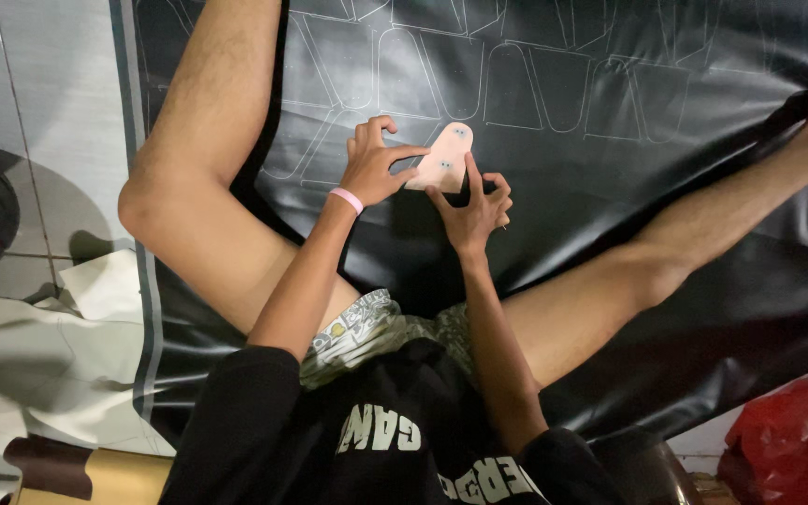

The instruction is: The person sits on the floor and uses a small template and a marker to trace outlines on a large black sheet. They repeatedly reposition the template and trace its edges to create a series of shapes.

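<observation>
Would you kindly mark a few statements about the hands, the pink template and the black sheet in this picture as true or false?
1. Both hands touch the pale pink template. True: the left hand holds its left edge and the right hand presses its lower right edge.
2. The template lies on a white tablecloth. False: it lies on a black sheet spread on the floor.
3. The sheet bears traced outlines beyond the template. True.
4. The pink wristband is on the right wrist. False: it is on the left wrist.
5. A red bag lies at lower right. True.
</observation>
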